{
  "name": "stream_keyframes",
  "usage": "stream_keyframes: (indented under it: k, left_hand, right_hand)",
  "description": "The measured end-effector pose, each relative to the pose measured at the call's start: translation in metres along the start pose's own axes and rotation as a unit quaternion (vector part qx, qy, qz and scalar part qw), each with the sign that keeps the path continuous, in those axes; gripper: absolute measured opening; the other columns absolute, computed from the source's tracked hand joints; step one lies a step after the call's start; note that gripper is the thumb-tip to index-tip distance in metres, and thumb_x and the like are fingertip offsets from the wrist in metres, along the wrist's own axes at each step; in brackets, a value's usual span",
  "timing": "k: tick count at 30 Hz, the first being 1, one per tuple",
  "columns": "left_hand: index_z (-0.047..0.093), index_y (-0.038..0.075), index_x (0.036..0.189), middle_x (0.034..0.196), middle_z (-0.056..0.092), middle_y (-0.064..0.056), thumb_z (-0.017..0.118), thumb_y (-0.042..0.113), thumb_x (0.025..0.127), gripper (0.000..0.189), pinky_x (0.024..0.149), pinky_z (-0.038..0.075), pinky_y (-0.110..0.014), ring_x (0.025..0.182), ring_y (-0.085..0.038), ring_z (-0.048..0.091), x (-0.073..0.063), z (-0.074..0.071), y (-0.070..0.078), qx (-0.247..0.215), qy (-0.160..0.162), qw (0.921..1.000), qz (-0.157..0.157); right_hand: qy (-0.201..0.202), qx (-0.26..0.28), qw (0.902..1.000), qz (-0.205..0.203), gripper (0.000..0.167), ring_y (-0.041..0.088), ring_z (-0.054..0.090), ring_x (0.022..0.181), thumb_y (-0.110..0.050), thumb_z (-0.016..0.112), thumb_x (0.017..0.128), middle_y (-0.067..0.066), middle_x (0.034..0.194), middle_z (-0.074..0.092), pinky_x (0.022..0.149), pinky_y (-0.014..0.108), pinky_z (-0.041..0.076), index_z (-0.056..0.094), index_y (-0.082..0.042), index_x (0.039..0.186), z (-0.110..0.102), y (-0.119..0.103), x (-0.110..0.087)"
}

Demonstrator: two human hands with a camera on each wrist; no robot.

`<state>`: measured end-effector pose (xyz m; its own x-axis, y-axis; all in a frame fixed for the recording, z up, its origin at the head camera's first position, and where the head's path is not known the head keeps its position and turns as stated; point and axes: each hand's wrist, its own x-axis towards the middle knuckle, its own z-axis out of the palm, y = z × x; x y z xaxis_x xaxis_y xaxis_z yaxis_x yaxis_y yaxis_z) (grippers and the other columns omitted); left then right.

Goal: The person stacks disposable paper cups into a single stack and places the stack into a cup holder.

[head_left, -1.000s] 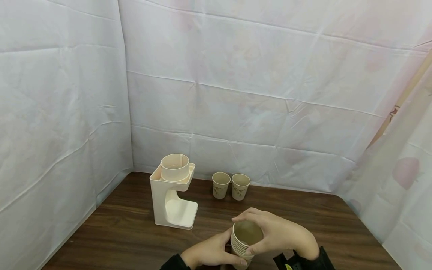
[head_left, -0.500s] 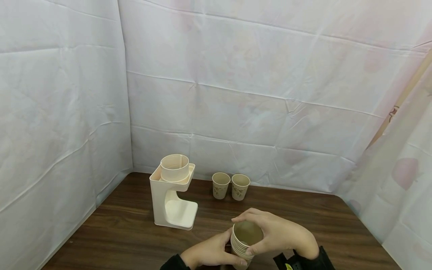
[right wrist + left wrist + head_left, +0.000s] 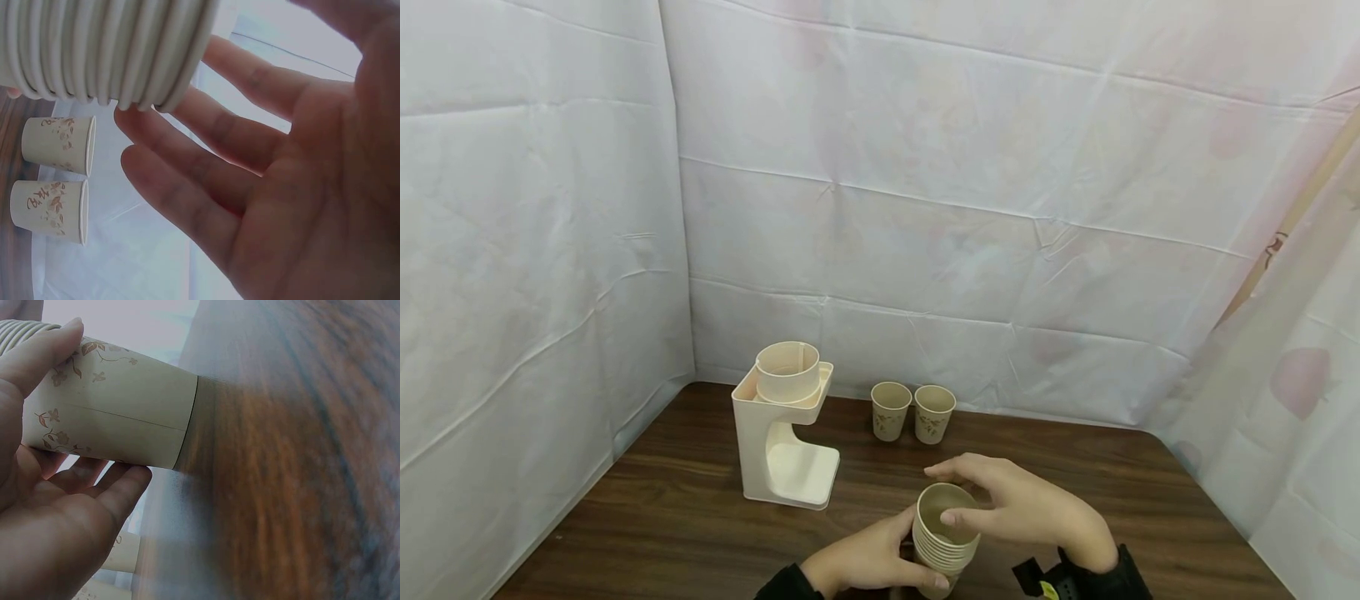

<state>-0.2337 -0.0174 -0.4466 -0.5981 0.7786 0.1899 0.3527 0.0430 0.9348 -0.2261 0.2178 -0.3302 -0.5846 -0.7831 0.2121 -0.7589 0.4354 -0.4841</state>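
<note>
A stack of nested paper cups [image 3: 940, 546] stands at the table's front edge of the head view, its mouth facing up. Its lowest cup [image 3: 119, 403], printed with brown flowers, has its base right at the table in the left wrist view. My left hand [image 3: 872, 554] grips the stack low down, thumb on one side and fingers round the other. Over the stack's mouth is my right hand [image 3: 1018, 504], its fingers spread and relaxed, the thumb overlapping the opening. In the right wrist view these fingers [image 3: 187, 169] lie beside the stacked rims [image 3: 112, 50].
Farther back on the dark wooden table [image 3: 647, 517], two single paper cups, one on the left [image 3: 891, 412] and one on the right [image 3: 934, 415], stand upright side by side. A cream C-shaped stand [image 3: 756, 450] with a round holder [image 3: 787, 372] on top stands to their left. White cloth [image 3: 880, 208] hangs behind.
My right hand has loosened from the top rim and shifted slightly up and right. The stack's mouth has shifted a little up and left. My left hand keeps its grip.
</note>
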Motion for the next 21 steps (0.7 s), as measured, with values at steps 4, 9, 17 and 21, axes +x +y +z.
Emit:
stream_keyframes:
  k: [4,9,17,21]
  left_hand:
    - [0.038,0.020,0.146,0.131,0.059,0.008,0.076,0.019,0.091,0.067,0.097,0.045,-0.024,0.118,-0.006,0.056,0.000,0.000,0.000,0.002,0.003,1.0000,-0.002]
    - [0.038,0.019,0.147,0.130,0.059,0.009,0.077,0.019,0.091,0.068,0.096,0.046,-0.024,0.117,-0.006,0.056,0.000,0.000,-0.002,0.002,0.004,1.0000,-0.004]
    - [0.039,0.018,0.146,0.131,0.059,0.005,0.077,0.018,0.091,0.067,0.095,0.046,-0.024,0.117,-0.006,0.057,0.000,0.000,-0.002,-0.005,0.006,1.0000,-0.004]
    - [0.039,0.017,0.146,0.131,0.059,0.005,0.076,0.017,0.091,0.067,0.096,0.046,-0.024,0.117,-0.006,0.057,0.000,0.001,-0.001,-0.014,0.004,0.9999,-0.002]
  right_hand:
    - [0.010,0.000,0.9999,0.005,0.041,0.020,0.060,0.118,-0.036,0.060,0.102,-0.007,0.135,0.058,0.093,0.041,0.052,0.053,-0.022,0.140,-0.002,0.000,0.000]
    - [0.020,-0.003,0.9997,0.013,0.041,0.018,0.061,0.116,-0.037,0.060,0.102,-0.007,0.133,0.060,0.092,0.041,0.052,0.053,-0.024,0.140,-0.004,0.003,-0.001]
    - [0.077,-0.040,0.9960,0.022,0.037,0.015,0.063,0.112,-0.035,0.063,0.101,-0.011,0.125,0.063,0.088,0.036,0.053,0.057,-0.025,0.136,-0.007,0.008,-0.003]
    - [0.091,-0.043,0.9946,0.025,0.036,0.015,0.063,0.112,-0.035,0.063,0.101,-0.012,0.123,0.064,0.088,0.036,0.053,0.058,-0.026,0.135,-0.008,0.012,-0.003]
